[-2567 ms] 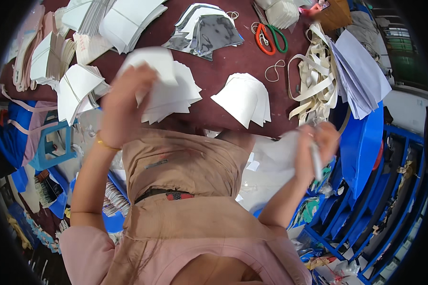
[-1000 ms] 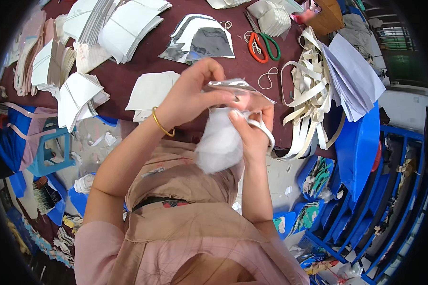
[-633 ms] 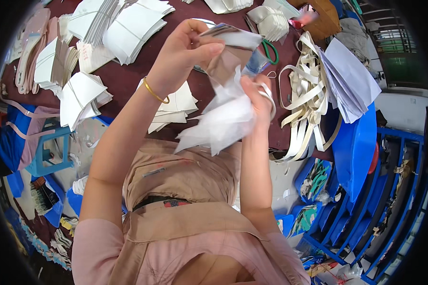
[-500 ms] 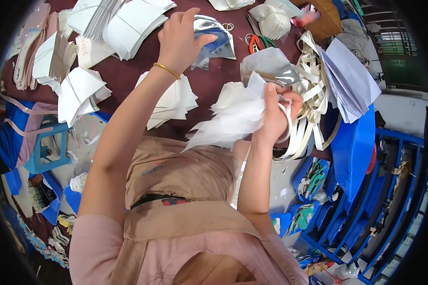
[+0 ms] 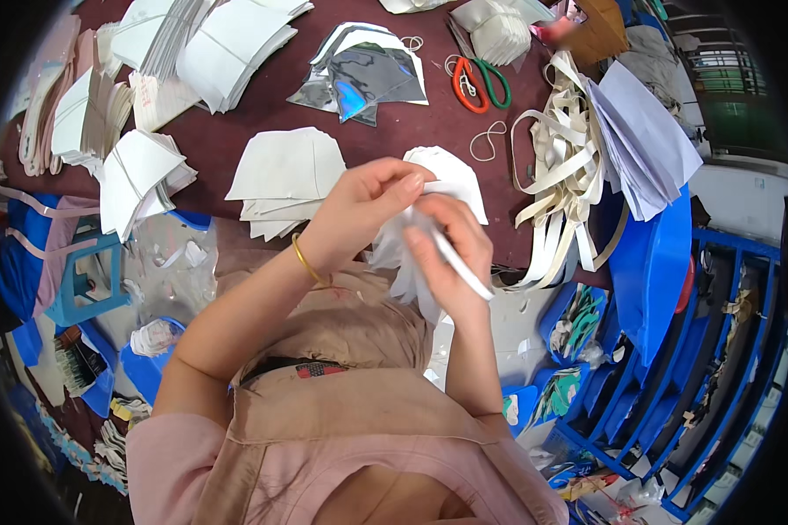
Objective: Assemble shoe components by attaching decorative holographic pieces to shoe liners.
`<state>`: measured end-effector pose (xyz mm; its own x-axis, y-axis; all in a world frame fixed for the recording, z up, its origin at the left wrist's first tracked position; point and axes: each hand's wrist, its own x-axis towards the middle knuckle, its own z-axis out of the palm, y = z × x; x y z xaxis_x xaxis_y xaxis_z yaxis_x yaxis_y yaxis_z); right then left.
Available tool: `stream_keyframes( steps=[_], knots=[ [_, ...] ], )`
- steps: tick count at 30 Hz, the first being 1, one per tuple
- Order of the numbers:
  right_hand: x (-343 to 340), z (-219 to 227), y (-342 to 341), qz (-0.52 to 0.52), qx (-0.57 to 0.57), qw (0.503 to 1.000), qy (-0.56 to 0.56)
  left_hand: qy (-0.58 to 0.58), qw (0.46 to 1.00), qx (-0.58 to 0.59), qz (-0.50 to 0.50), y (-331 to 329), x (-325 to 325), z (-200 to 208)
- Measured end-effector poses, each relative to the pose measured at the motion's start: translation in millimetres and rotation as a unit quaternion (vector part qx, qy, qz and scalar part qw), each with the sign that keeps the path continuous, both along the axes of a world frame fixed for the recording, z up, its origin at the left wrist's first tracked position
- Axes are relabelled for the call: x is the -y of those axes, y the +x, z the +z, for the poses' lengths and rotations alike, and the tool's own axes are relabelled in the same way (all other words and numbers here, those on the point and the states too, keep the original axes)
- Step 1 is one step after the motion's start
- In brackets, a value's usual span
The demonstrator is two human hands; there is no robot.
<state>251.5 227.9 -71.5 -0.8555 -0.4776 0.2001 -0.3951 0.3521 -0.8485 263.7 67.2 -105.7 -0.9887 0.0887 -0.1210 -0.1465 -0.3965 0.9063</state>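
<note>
Close together above the table's near edge, both my hands work on a bundle of thin white sheets [image 5: 407,276], which hangs below the fingers. My left hand [image 5: 363,206] is closed, its thumb and finger pinching one end of a narrow white strip [image 5: 446,187]. Closed around the bundle, my right hand [image 5: 451,249] also has a length of white strip slanting across its palm side. Just beyond the fingers lies a fanned stack of white cut pieces [image 5: 451,171]. More white cut pieces [image 5: 284,171] lie left of my hands. The bundle's upper part is hidden by my fingers.
Shiny silver film pieces [image 5: 372,74] lie farther back on the dark red table [image 5: 236,127]. Beside them are scissors [image 5: 471,86] with red and green handles. Cream straps [image 5: 565,149] hang over the right edge. Tied white stacks [image 5: 236,52] stand at the left. A blue rack [image 5: 674,394] is lower right.
My left hand has come back from the silver film pieces to meet my right hand. The right hand has moved left and lower with the white bundle. The grey sheet at its fingers no longer shows.
</note>
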Motion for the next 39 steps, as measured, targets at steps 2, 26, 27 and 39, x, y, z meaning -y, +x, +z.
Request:
stream_keyframes(
  steps=[2, 26, 27, 39],
  knots=[
    [1.4, -1.1, -3.1, -0.051, -0.001, 0.999, -0.008, 0.097, 0.995, 0.006, 0.008, 6.9, -7.1, 6.4],
    [-111.3, 70.5, 39.2, 0.072, -0.099, 0.935, -0.334, -0.230, 0.964, -0.026, 0.128, -55.8, -42.3, -43.7],
    [-112.4, 69.4, 37.5, 0.055, -0.100, 0.947, -0.301, -0.377, 0.893, -0.157, 0.191, -60.3, -38.1, -44.3],
    [-56.1, 13.2, 29.5, 0.013, -0.003, 0.987, -0.161, -0.685, 0.720, 0.019, 0.108, -144.1, 96.2, -47.7]
  ],
)
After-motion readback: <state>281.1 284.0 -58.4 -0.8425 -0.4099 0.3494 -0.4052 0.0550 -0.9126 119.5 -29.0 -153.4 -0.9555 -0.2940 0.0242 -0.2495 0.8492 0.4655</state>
